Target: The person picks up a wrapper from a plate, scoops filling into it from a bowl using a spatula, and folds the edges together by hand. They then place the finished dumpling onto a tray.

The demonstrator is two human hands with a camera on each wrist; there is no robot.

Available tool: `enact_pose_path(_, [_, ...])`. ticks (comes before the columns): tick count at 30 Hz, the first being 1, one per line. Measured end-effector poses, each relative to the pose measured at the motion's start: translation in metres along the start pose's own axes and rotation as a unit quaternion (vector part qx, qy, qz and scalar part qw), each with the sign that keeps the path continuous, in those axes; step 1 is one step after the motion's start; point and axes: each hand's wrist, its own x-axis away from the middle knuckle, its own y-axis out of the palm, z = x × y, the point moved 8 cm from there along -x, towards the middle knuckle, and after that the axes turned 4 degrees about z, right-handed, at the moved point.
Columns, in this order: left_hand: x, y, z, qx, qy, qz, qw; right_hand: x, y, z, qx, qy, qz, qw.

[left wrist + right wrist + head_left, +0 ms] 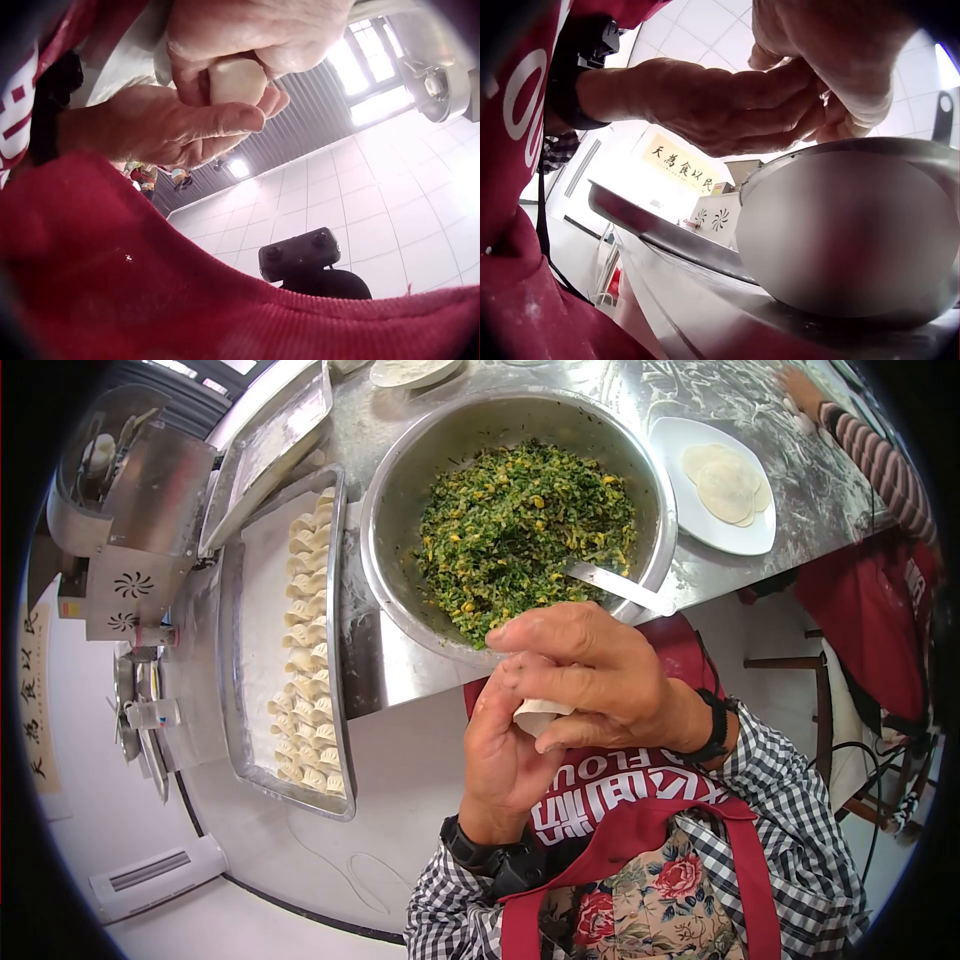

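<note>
In the head view my left hand and right hand meet in front of the apron, around a pale dumpling. Curled left fingers hold it from the left. The right thumb and fingers close on it from the other side and hide most of it. Its smooth, rounded dough shows between both hands in the left wrist view. Just beyond the hands stands a large steel bowl of chopped green and yellow filling. A flat metal spatula leans on its near rim.
Left of the bowl, a metal tray carries rows of pleated dumplings. A white plate with round wrappers lies to the right on the floured steel table. Another person's arm reaches in at upper right.
</note>
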Motion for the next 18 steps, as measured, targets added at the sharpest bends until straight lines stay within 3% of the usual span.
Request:
enact_pose_path(2, [0.0004,-0.0001,0.0027,-0.040,0.014,0.005,0.999,0.0016,-0.0031,0.0063,-0.028,0.030,0.025,0.999])
enact_pose_path(4, [0.0019,0.0060,0.0043,-0.031,0.026,-0.065,0.997,0.0031,-0.0026,0.0072,-0.035,0.030,0.022,0.999])
enact_pose_path(7, [0.0004,0.0028,0.0043,-0.018,0.027,-0.095,0.995,0.0046,-0.0027,0.0073,-0.039,0.033,0.017,0.999])
enact_pose_path(14, [0.0022,0.0064,0.0047,-0.022,0.027,-0.096,0.995,0.0028,-0.0034,0.0071,-0.068,0.055,0.022,0.996])
enact_pose_path(16, [0.0031,0.0043,0.0067,-0.036,0.039,-0.023,0.998,0.0034,-0.0040,0.0072,-0.075,0.060,0.032,0.995])
enact_pose_path(18, [0.0027,0.0085,0.0080,-0.028,0.039,-0.027,0.998,0.0036,-0.0055,0.0065,-0.082,0.065,0.043,0.994])
